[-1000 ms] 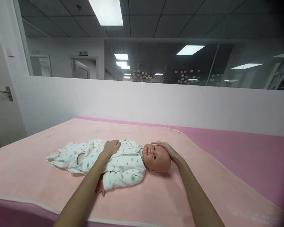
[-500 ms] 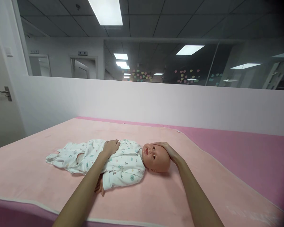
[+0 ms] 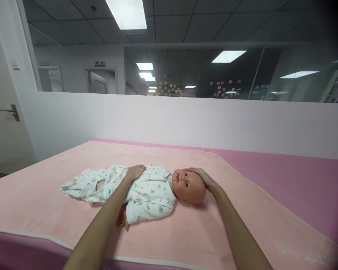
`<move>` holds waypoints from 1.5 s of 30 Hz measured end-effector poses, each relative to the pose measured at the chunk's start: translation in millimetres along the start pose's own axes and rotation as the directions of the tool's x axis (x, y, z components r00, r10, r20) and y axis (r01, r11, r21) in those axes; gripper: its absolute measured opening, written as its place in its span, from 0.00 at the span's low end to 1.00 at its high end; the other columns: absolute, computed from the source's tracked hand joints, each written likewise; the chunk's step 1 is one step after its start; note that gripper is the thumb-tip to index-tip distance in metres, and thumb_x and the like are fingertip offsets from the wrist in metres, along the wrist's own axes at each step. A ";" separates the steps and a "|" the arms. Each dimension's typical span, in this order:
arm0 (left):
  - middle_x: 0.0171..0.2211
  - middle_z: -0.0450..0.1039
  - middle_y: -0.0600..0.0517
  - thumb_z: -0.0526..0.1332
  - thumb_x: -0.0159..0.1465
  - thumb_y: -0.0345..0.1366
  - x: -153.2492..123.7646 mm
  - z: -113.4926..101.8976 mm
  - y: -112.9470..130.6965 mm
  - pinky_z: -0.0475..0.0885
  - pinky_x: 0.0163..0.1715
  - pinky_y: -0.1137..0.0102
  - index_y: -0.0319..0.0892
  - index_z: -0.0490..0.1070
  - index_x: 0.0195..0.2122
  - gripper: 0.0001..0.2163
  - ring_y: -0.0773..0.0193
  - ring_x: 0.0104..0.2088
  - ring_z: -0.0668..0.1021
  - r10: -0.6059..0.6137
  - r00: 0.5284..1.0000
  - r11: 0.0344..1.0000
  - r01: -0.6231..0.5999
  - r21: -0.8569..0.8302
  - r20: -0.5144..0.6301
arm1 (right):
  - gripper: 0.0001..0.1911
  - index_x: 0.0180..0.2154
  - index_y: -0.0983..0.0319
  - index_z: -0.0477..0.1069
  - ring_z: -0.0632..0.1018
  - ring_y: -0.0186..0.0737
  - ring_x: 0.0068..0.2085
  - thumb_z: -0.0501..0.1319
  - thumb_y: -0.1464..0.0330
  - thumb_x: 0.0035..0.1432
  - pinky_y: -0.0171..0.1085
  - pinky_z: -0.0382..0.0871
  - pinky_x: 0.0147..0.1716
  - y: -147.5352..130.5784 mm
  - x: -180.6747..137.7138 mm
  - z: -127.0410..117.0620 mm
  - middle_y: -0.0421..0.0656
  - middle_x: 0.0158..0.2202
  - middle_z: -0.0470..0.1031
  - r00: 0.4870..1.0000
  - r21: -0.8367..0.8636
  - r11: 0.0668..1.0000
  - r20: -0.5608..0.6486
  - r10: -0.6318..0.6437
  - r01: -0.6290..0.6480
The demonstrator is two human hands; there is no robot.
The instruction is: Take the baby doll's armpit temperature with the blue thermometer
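One doll [image 3: 154,195] lies between the near and far edges of one peach mat [image 3: 191,236]; one doll hand [image 3: 123,219] shows, toward the near edge. Bare hands number two: one left hand [image 3: 136,172], one right hand [image 3: 202,177]. Past the mat's left edge, one door handle [image 3: 14,112] and one wall switch [image 3: 15,64].

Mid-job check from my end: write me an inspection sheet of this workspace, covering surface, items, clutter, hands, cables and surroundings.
Surface: peach-pink sheet with pale edging, over a darker pink cover.
Job's things: baby doll lying on the sheet, dressed in a white patterned outfit, its bare head toward the right of the picture.
Clutter: nothing seen.
Hands: left hand rests on the doll's midsection; right hand rests against its head.
Cables: nothing seen.
Surroundings: white low wall with glass above; door at left.
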State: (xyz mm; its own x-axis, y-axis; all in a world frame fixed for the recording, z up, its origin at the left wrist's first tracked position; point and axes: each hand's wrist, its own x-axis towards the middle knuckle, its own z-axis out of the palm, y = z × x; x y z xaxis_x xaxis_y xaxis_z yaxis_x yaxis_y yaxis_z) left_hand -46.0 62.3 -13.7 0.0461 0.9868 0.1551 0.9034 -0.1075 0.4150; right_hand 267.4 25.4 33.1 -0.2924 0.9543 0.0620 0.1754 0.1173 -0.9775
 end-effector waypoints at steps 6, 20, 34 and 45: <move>0.42 0.74 0.49 0.44 0.60 0.41 -7.1 -1.0 7.4 0.62 0.43 0.61 0.46 0.71 0.40 0.18 0.53 0.43 0.73 -0.008 0.995 1.000 0.009 0.011 -0.097 | 0.17 0.34 0.64 0.74 0.74 0.45 0.42 0.58 0.59 0.47 0.39 0.65 0.43 0.4 -0.1 0.0 0.44 0.38 0.76 1.000 0.004 1.000 0.024 0.002 -0.002; 0.41 0.74 0.52 0.54 0.57 0.45 -51.5 -8.8 44.1 0.66 0.43 0.70 0.45 0.73 0.40 0.15 0.60 0.42 0.74 0.360 0.907 0.859 -0.414 -0.300 -0.219 | 0.16 0.32 0.64 0.74 0.75 0.43 0.37 0.59 0.60 0.45 0.37 0.66 0.40 -1.2 -1.9 2.0 0.43 0.32 0.77 0.997 0.077 0.994 0.007 0.080 -0.080; 0.47 0.71 0.48 0.60 0.53 0.46 -48.3 -10.9 39.2 0.63 0.48 0.65 0.43 0.76 0.37 0.16 0.54 0.49 0.70 0.328 0.944 0.728 -0.279 -0.626 -0.038 | 0.15 0.32 0.64 0.73 0.75 0.41 0.36 0.56 0.62 0.45 0.38 0.67 0.38 18.4 19.7 -12.9 0.44 0.32 0.76 0.892 -0.132 0.987 -0.429 -0.141 0.093; 0.43 0.74 0.45 0.59 0.54 0.47 -49.2 -13.7 36.6 0.66 0.46 0.64 0.36 0.73 0.42 0.21 0.54 0.45 0.73 0.270 0.961 0.407 -0.054 -0.912 0.064 | 0.10 0.24 0.61 0.70 0.66 0.42 0.48 0.51 0.74 0.48 0.38 0.57 0.46 -31.7 -8.9 84.3 0.45 0.46 0.69 0.771 -0.920 0.214 0.129 -0.624 0.327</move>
State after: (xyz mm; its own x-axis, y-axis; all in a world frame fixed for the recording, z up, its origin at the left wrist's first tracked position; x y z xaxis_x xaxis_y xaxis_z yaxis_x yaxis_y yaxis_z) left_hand -21.0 8.1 6.1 0.3160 0.9266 0.2038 -0.0234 -0.2071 0.9780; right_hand 185.2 -9.9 46.6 -0.4564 0.6271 0.6312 0.8071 0.5904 -0.0030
